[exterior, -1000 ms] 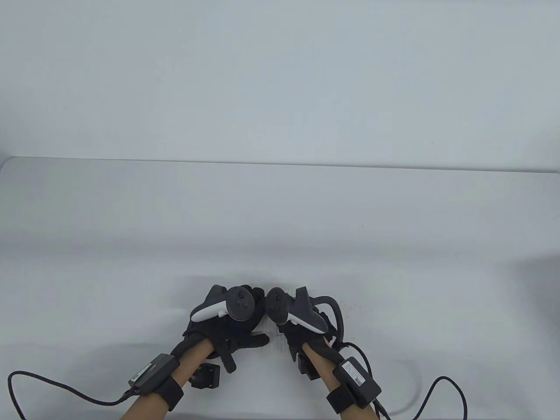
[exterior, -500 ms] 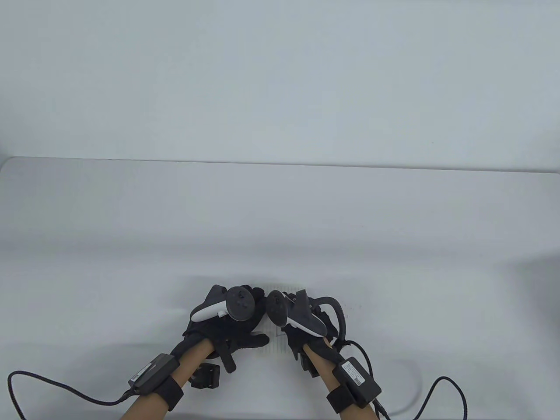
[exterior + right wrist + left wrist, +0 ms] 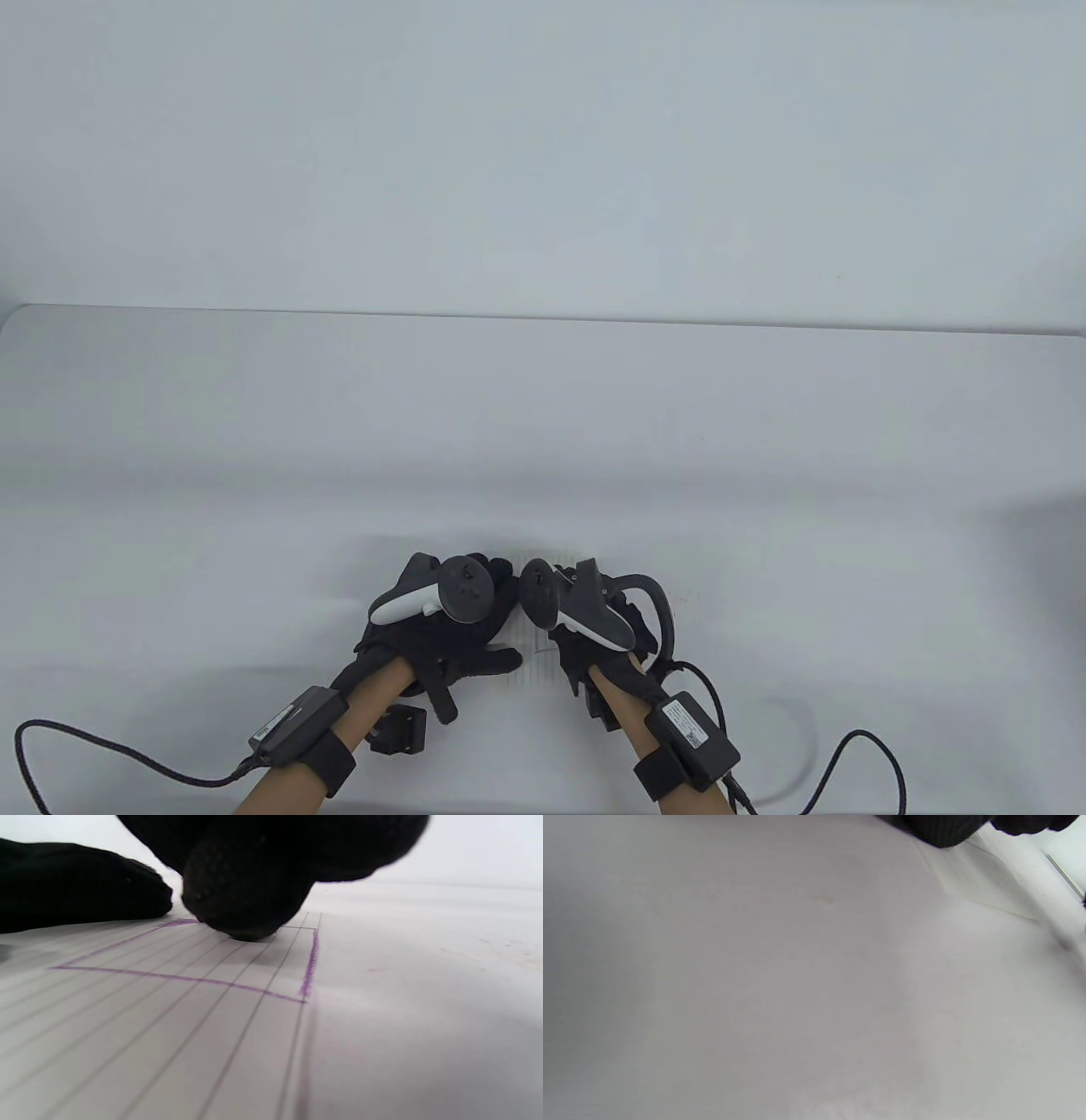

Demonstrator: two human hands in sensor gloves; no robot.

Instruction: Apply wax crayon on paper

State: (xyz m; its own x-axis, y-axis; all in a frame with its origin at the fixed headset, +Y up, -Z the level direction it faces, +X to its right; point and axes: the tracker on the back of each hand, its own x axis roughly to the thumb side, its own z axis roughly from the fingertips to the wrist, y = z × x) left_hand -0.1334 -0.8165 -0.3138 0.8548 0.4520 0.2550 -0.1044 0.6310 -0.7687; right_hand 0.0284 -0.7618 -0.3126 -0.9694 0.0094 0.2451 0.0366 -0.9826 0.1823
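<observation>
A lined sheet of paper (image 3: 530, 671) lies near the table's front edge, between my two hands. My left hand (image 3: 462, 632) rests flat on its left part with the fingers spread. My right hand (image 3: 585, 649) is bunched over its right part. In the right wrist view the right fingers (image 3: 246, 895) press down on the paper (image 3: 169, 1018) at the far side of a purple crayon rectangle (image 3: 309, 959). The crayon itself is hidden inside them. The left glove (image 3: 85, 887) lies beside them. In the left wrist view only a fingertip (image 3: 941, 830) and the paper's edge (image 3: 984, 878) show.
A small black block (image 3: 399, 730) lies under my left wrist. Cables trail from both wrist units, at the left (image 3: 85, 751) and the right (image 3: 848, 755). The white table's far edge (image 3: 543, 316) runs across the middle of the table view.
My right hand has shifted and tilted slightly over the paper, a little to the left. The left hand has not moved.
</observation>
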